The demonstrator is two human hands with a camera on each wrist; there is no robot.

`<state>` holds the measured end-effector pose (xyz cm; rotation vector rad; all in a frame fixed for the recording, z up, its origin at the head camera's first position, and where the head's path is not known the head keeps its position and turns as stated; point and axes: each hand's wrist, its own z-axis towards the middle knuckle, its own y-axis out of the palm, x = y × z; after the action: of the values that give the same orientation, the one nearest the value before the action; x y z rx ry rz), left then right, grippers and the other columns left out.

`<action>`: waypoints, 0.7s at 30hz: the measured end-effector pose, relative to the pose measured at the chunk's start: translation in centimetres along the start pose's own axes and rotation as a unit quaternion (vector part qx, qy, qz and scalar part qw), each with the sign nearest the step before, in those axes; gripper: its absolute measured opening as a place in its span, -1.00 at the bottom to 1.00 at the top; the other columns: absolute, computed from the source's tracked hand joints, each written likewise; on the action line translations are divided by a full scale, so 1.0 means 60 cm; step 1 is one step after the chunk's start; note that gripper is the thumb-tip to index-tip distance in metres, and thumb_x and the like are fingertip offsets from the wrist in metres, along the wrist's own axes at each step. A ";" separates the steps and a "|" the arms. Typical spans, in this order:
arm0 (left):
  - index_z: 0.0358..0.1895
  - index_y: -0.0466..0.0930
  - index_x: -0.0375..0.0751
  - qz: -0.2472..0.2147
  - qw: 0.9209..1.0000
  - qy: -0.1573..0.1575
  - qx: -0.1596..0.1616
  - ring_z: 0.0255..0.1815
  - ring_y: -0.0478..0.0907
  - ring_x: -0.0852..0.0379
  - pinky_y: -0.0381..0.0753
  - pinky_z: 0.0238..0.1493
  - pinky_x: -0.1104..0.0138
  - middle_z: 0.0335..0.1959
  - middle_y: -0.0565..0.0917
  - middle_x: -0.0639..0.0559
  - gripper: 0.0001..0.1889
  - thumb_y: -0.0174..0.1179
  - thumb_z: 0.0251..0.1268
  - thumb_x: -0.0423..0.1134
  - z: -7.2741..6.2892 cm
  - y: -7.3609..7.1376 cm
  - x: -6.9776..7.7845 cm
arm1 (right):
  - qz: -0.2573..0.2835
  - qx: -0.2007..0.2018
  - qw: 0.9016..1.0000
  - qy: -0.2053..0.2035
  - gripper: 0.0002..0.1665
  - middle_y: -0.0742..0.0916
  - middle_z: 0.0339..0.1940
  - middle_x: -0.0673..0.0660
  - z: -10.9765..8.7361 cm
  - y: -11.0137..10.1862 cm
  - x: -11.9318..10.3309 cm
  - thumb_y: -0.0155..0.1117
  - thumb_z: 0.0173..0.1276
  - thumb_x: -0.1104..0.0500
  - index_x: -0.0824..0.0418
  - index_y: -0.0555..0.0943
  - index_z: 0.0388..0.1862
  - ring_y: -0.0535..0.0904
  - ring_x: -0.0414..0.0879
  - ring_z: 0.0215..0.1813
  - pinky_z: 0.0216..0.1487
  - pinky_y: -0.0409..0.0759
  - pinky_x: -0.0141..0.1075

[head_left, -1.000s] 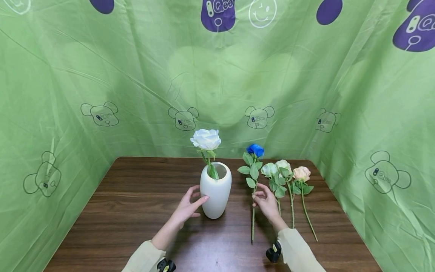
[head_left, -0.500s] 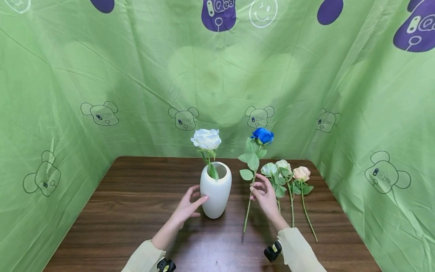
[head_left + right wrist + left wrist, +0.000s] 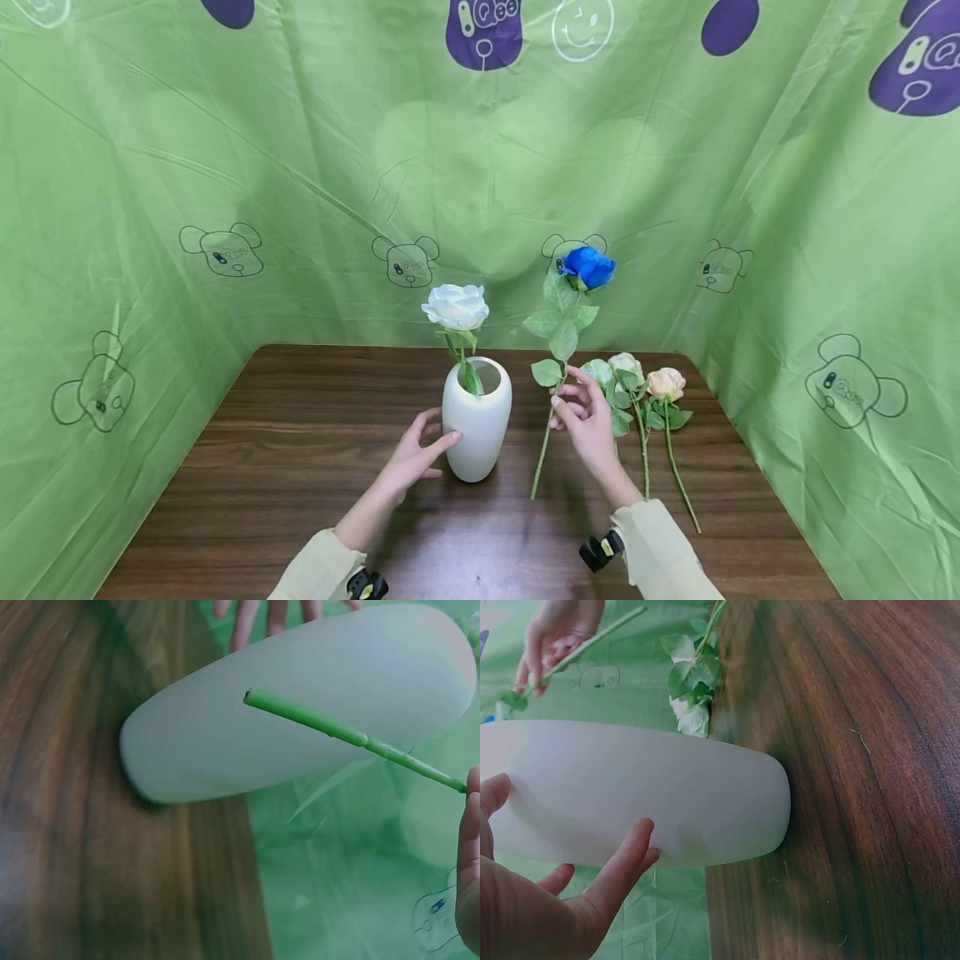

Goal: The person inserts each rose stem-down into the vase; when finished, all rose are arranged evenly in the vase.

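Observation:
A white vase (image 3: pixel 477 437) stands upright on the wooden table with a white rose (image 3: pixel 455 307) in its mouth. My left hand (image 3: pixel 411 457) rests against the vase's left side, thumb toward the front and fingers spread along the wall. To the right of the vase, my right hand (image 3: pixel 588 423) pinches the stem of a blue rose (image 3: pixel 588 267) between thumb and fingers. The rose tilts with its bloom up and to the right. In the right wrist view its bare green stem end (image 3: pixel 300 712) overlaps the vase, clear of the table.
Right of the right hand lie a peach rose (image 3: pixel 666 383), a cream rose (image 3: pixel 626 363) and a pale green rose (image 3: pixel 597 372), partly behind that hand. Green printed cloth (image 3: pixel 315 167) hangs round the table's (image 3: pixel 300 400) back and sides.
My right hand has lifted the blue rose off the table, raising its bloom and tilting the stem so its lower end swings left. The left hand and vase have stayed put.

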<state>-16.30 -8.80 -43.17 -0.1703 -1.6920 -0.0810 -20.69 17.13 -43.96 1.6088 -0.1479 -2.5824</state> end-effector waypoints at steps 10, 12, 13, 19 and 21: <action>0.23 0.13 -0.26 -0.003 1.000 -0.002 -0.001 0.01 0.32 -0.34 0.56 -0.34 0.05 0.13 0.23 -0.41 -0.39 0.16 0.16 -0.15 0.001 0.001 0.001 | 0.123 -0.019 0.987 -0.100 -0.43 0.55 -0.29 0.28 0.042 -0.005 0.027 0.18 0.14 0.40 0.28 0.28 0.15 0.50 -0.04 -0.66 -0.66 0.50 -0.33; 0.23 0.14 -0.26 -0.004 1.000 -0.001 -0.001 0.01 0.32 -0.34 0.56 -0.34 0.05 0.13 0.23 -0.42 -0.39 0.15 0.16 -0.16 0.000 0.001 0.001 | 0.120 -0.006 0.987 -0.103 -0.42 0.55 -0.30 0.28 0.049 -0.003 0.025 0.19 0.13 0.38 0.29 0.28 0.15 0.49 -0.06 -0.67 -0.67 0.50 -0.35; 0.23 0.14 -0.26 -0.004 1.000 -0.001 -0.002 0.01 0.32 -0.34 0.56 -0.34 0.05 0.13 0.23 -0.41 -0.39 0.15 0.16 -0.16 0.000 0.001 0.002 | 0.106 0.007 0.989 -0.099 -0.42 0.55 -0.32 0.29 0.048 0.017 -0.022 0.19 0.12 0.40 0.33 0.26 0.15 0.48 -0.06 -0.68 -0.68 0.49 -0.35; 0.23 0.14 -0.27 -0.005 1.000 0.000 -0.001 0.02 0.31 -0.34 0.55 -0.32 0.04 0.13 0.24 -0.41 -0.40 0.15 0.17 -0.16 -0.002 0.002 0.005 | 0.096 0.058 0.992 -0.055 -0.51 0.54 -0.36 0.18 0.059 0.055 -0.097 0.04 0.15 0.55 0.27 0.31 0.06 0.47 -0.17 -0.65 -0.60 0.50 -0.43; 0.23 0.14 -0.27 -0.004 1.000 0.000 -0.001 0.02 0.31 -0.34 0.56 -0.33 0.04 0.12 0.24 -0.41 -0.40 0.15 0.17 -0.16 -0.001 0.002 0.002 | 0.108 0.075 0.990 -0.044 -0.49 0.54 -0.35 0.16 0.066 0.062 -0.107 0.02 0.15 0.57 0.24 0.31 0.06 0.47 -0.16 -0.65 -0.59 0.50 -0.43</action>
<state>-16.27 -8.70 -43.03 -0.1655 -1.6933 -0.0891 -21.33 14.44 -36.04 1.4311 -0.5037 -2.5268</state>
